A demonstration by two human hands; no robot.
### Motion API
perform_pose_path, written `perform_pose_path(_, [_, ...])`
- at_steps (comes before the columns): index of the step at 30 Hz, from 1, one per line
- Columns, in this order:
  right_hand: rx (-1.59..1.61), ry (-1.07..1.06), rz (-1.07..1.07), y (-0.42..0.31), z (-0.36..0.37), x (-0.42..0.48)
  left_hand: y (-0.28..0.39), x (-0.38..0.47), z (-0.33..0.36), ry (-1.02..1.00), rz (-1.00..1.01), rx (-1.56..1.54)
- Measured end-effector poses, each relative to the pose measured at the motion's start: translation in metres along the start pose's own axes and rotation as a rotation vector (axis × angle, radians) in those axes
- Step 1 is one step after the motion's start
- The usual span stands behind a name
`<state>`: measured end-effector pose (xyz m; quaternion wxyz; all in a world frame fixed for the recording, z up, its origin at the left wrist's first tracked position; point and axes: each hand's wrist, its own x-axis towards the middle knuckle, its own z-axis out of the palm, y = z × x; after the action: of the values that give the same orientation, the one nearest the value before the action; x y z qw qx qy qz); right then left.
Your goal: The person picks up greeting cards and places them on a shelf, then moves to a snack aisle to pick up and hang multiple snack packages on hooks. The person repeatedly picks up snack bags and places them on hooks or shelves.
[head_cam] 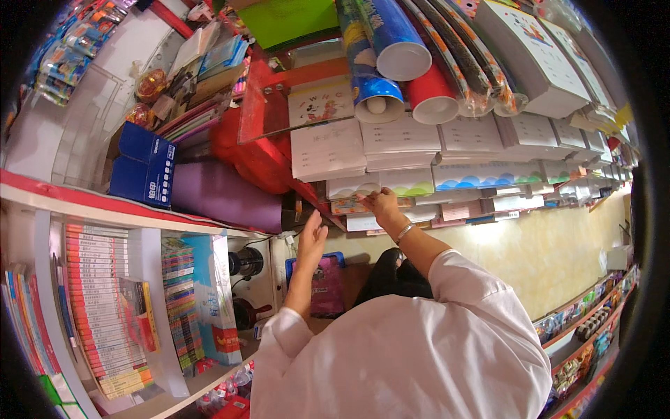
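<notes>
My right hand [383, 206] is at the front of a shelf, its fingertips against a stack of exercise books with pale covers [353, 185]. A patterned bundle [345, 206] lies just below those fingers. I cannot tell whether the fingers grip anything. My left hand [312, 235] hangs in the air beside the shelf's red edge, fingers apart, holding nothing. Above the right hand are more stacks of white paper booklets [328, 149], with rolled tubes in blue [403, 57] and red [432, 99] lying on top.
To the left a bookcase [149, 304] holds rows of books, and a blue cardboard box [140, 165] stands on its top beside a purple roll [225, 196]. A pink and blue item [328, 288] is on the floor near my feet. Shelves with small goods [581, 335] stand at lower right.
</notes>
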<state>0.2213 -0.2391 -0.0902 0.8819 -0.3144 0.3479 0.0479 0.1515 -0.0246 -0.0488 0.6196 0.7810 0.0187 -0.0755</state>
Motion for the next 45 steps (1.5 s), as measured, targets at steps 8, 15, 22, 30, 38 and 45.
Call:
perform_pose_path(8, [-0.071,-0.085,0.057,0.005,-0.005,0.008,-0.052,0.099,0.01,-0.056,-0.081,0.342])
perform_pose_path(15, [-0.245,-0.116,-0.037,0.003,-0.012,0.014,-0.024,0.107,0.029,-0.125,-0.143,0.432])
perform_pose_path(22, [-0.574,-0.046,-0.153,0.004,-0.021,0.011,-0.036,0.113,0.029,-0.05,-0.06,0.578])
perform_pose_path(30, [-0.764,-0.147,-0.105,-0.037,-0.002,-0.035,-0.072,0.126,0.026,-0.081,-0.04,0.134])
perform_pose_path(38, [-0.647,-0.222,-0.108,-0.012,-0.022,-0.013,-0.047,0.121,0.032,-0.054,-0.193,0.168])
perform_pose_path(45, [-0.667,-0.222,-0.1,-0.013,-0.011,-0.026,-0.076,0.129,0.02,-0.096,-0.057,0.316])
